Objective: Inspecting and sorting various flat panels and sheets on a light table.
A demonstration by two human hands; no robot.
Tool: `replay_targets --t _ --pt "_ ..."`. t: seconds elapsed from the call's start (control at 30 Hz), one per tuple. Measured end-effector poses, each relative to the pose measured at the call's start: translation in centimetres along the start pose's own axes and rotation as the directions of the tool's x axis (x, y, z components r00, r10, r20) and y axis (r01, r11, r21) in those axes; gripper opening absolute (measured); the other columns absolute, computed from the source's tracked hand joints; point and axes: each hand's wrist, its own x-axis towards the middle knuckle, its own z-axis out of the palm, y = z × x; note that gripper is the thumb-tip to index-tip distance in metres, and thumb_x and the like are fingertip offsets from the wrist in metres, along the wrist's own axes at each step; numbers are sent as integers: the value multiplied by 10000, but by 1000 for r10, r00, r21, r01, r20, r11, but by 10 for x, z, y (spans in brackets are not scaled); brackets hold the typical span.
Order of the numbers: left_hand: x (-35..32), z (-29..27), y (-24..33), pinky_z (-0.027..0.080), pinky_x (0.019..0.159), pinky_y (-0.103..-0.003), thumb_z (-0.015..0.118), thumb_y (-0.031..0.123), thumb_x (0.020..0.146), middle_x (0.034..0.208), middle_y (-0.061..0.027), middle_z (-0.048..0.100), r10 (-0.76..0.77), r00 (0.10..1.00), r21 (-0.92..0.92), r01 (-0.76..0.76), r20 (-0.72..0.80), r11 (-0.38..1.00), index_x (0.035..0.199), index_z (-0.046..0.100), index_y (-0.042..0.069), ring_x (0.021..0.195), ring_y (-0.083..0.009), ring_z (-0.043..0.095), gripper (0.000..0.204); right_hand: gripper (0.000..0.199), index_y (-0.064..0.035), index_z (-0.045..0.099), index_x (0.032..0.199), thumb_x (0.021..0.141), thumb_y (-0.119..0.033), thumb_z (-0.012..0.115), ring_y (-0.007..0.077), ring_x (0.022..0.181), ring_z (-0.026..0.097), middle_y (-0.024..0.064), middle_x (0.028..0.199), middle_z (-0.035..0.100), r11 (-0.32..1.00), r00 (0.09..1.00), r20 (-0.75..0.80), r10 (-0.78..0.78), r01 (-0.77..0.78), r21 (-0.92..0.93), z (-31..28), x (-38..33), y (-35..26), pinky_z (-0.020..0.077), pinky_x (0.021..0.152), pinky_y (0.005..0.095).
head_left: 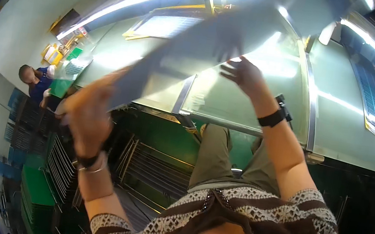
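A large thin flat sheet (177,52), bluish grey and glossy, is raised and tilted over the bench, its far end blurred. My left hand (89,119) is closed around its near left end, though motion smears the fingers. Just beside the sheet's lower edge is my right hand (246,77), its fingers spread apart; a dim reflection of a hand shows in the sheet's surface. I cannot tell whether the right fingertips touch it. Below both hands lies the pale green glass-topped bench (243,103).
Framed dark grid-patterned panels (370,91) lie on the bench at the right. A bright rectangular panel (164,26) is behind the sheet. Metal racks (155,168) and green stacked boards (36,186) stand at lower left. Another person (40,83) is at far left holding a green board.
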Motion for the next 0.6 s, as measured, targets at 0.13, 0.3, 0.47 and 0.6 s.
replay_targets --t 0.13,0.3,0.47,0.6 --pt "-16 91 42 508 912 -339 555 -55 786 1141 -117 650 290 957 -354 -266 15 897 1116 616 34 1077 -238 629 347 354 -25 502 1219 898 -137 599 254 961 627 146 1013 616 985 992 -124 23 -2 171 -79 -21 -29 541 837 414" --pt "-68 187 73 487 969 -378 567 5 830 1215 -129 612 404 913 -364 -360 51 859 1161 615 46 1157 -248 579 337 327 8 539 1174 910 -176 597 267 929 651 169 978 646 983 977 -112 183 -181 30 -117 -105 -2 552 815 411" --pt "-113 232 81 430 1022 -432 525 34 852 1289 -151 555 339 925 -440 -237 170 866 1212 589 37 1226 -290 518 366 401 41 535 1239 929 -208 582 250 898 670 166 1015 675 515 724 -127 678 -591 -620 -55 -230 14 542 793 338" --pt "-145 256 81 424 1020 -438 597 69 829 1307 -160 538 240 948 -483 -114 207 868 1208 588 32 1233 -303 509 381 333 -19 595 1204 896 -142 616 249 931 669 150 1030 687 64 732 -30 681 -100 -993 -27 -260 -46 525 806 330"
